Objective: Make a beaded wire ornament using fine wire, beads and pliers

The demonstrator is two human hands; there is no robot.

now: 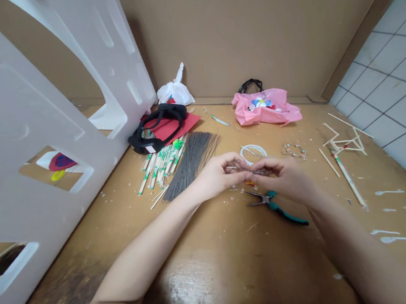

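My left hand (225, 173) and my right hand (279, 174) meet over the middle of the table, fingertips almost touching. Both are closed in a pinch on a thin piece of wire (257, 172), most of it hidden by the fingers. Just below the hands lie small beads (250, 182), some red and yellow. Pliers (269, 199) with green handles rest nearer to me, jaws pointing left. Behind my fingers is a round white ring-shaped disc (244, 152). A bundle of straight grey wires (190, 166) lies beside my left wrist.
Paper-wrapped chopsticks (156, 170), a black head strap (141, 139) and red paper (191, 120) lie to the left. Behind are a white bag (176, 93) and a pink bag (291, 110) of bottle caps. A beaded wire loop (294, 150) and a stick frame (351, 145) lie right.
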